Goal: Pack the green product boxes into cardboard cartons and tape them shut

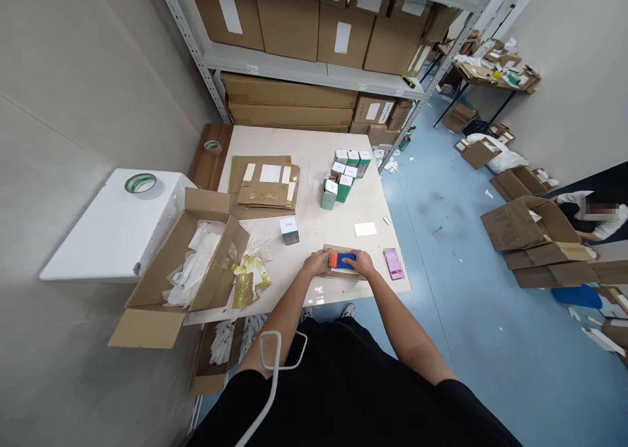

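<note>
A small brown cardboard box [343, 273] lies near the front edge of the pale table [314, 146]. My left hand [316, 262] is closed on the box's left end. My right hand [362, 262] grips a red and blue tape dispenser [341, 260] and presses it on the top of the box. A single green and white carton [289, 230] stands a little to the left, beyond my left hand. A white label [365, 229] and a pink slip [394, 263] lie to the right of the box.
A cluster of green and white cartons [345, 174] stands mid-table, flattened cardboard [265, 185] to its left. An open box with wrapping [196, 264] sits at the table's left, tape rolls [140, 184] beyond. Shelves of boxes [314, 28] stand behind. A person [593, 213] crouches among boxes at the right.
</note>
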Tool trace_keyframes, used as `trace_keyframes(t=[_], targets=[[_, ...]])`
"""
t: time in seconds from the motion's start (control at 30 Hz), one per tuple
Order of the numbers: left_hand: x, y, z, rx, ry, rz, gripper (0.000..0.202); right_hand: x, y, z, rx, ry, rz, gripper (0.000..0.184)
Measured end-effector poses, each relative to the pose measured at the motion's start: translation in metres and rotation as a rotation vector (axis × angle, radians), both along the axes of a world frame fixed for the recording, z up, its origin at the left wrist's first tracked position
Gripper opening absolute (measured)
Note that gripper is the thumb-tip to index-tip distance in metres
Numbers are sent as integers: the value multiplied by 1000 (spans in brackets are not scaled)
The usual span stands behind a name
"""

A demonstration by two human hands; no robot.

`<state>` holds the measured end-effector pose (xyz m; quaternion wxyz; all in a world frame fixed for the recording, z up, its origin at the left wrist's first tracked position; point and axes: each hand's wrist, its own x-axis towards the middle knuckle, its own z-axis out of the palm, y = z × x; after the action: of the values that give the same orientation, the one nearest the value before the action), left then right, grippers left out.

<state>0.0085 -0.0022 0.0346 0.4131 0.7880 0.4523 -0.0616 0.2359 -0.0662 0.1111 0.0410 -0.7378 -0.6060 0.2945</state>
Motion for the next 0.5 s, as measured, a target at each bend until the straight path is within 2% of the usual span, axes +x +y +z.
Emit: trace_keyframes(t=[0.17,0.5], targets=[[3,5,5,-47,47,-53,131,-2,3,-1,-21,-25,-2,40],[7,5,5,-50,119,25,126,-10,9,-2,-77,-138,22,42]])
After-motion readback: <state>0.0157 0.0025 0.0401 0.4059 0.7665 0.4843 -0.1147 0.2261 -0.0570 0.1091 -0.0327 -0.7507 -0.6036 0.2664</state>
